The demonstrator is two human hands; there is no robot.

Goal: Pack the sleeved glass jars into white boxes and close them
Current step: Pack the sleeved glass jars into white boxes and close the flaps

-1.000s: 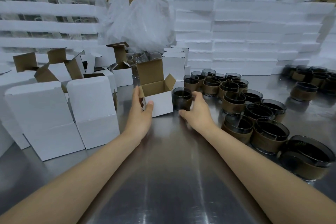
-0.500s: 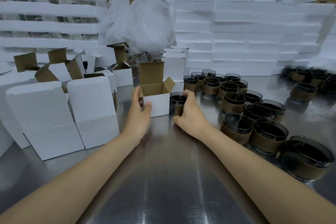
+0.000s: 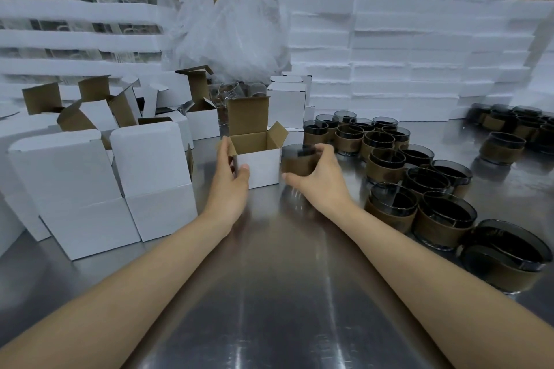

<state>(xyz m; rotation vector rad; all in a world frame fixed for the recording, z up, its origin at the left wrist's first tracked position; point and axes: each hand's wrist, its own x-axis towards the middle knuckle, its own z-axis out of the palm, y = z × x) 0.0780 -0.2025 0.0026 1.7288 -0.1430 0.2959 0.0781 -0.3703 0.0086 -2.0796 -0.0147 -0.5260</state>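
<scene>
In the head view, the landmark is the open white box [image 3: 260, 165] standing on the steel table [image 3: 269, 293], its brown-lined lid flap upright at the back and a small side flap splayed out to its right. The left hand [image 3: 229, 186] holds that box at its left front corner, thumb against the front face and fingers wrapped round the left wall, steadying it. Just right of the box, touching or almost touching its right wall, the right hand [image 3: 319, 178] grips a sleeved glass jar [image 3: 299, 159], fingers curled round the brown sleeve and thumb at the near side; the jar looks lifted a little clear of the table, though blur makes that uncertain. Further right of the box stands a cluster of sleeved jars [image 3: 419, 171] waiting their turn, and to the box's left sit closed white boxes [image 3: 120, 186] with more open ones behind them. The step in hand appears to be loading: one jar gripped, not yet inside. The next move likely calls for raising the jar above the box's rim, clearing the splayed right flap, centring it over the opening and lowering it upright while the left hand keeps the box from sliding; then the flaps want tucking and the lid folding down.
</scene>
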